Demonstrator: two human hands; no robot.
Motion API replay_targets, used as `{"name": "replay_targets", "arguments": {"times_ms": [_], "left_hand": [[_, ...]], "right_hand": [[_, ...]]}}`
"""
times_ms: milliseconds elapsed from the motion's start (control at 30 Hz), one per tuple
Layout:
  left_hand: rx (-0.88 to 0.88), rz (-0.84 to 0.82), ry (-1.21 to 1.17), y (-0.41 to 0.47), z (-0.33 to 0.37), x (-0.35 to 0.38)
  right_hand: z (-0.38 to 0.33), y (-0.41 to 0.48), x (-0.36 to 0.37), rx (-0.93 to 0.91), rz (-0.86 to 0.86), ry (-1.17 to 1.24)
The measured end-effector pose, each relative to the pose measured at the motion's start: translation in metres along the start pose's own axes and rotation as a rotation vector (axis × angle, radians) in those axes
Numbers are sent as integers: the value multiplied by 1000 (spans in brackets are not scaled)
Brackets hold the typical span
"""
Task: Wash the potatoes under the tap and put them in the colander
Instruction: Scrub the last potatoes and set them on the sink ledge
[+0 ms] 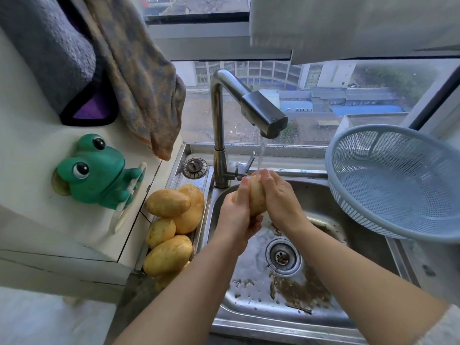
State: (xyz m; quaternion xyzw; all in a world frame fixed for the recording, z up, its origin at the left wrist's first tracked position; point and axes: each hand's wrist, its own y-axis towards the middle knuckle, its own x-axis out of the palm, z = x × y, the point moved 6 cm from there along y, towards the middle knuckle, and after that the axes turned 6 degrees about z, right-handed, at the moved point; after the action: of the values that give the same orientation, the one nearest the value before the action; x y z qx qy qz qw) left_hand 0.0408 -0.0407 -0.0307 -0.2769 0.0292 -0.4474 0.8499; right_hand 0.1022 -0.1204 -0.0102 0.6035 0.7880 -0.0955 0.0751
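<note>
Both my hands close around a single potato (257, 197) above the steel sink (316, 195), directly beneath the running tap (264, 118). My left hand (236, 220) grips the potato from below and from its left side, fingers curled up around it. My right hand (281, 197) cups the opposite side, fingers curved over the skin up to the potato's top end. A thin stream of water (261, 155) falls from the spout and lands where my right fingertips meet the potato. The potato stands nearly upright between my palms, with only a strip of its yellow skin showing.

The other potatoes (174, 220) wait in a heap on the narrow ledge to the left of the basin, stacked against one another and dry-looking. The pale blue colander (398, 185) sits tilted at the sink's right edge, well apart from my hands, its mesh bowl facing the camera with no potato in it. Brown grit streaks the basin floor around the drain (283, 256). A green frog holder (97, 168) clings to the white wall on the left, under two hanging towels (139, 83). A metal sink plug (195, 168) lies on the ledge just beside the tap's base. Beyond the window, rooftops spread far below.
</note>
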Motion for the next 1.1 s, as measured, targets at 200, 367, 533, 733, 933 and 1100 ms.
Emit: {"name": "replay_targets", "arguments": {"times_ms": [200, 367, 533, 733, 933, 1100], "left_hand": [[-249, -11, -174, 0, -7, -11], [36, 27, 6, 5, 2, -11], [181, 1, 168, 10, 12, -25], [-41, -159, 143, 12, 10, -22], [225, 0, 299, 7, 18, -23], [240, 0, 269, 9, 24, -25]], "right_hand": [[-4, -9, 14, 71, -399, 47], [-8, -3, 10, 84, -205, 41], [-4, -4, 5, 254, -383, 179], [-7, -6, -7, 353, -697, 319], [-4, -3, -5, 286, -461, 184], [-12, -3, 2, 232, -362, 136]]}}
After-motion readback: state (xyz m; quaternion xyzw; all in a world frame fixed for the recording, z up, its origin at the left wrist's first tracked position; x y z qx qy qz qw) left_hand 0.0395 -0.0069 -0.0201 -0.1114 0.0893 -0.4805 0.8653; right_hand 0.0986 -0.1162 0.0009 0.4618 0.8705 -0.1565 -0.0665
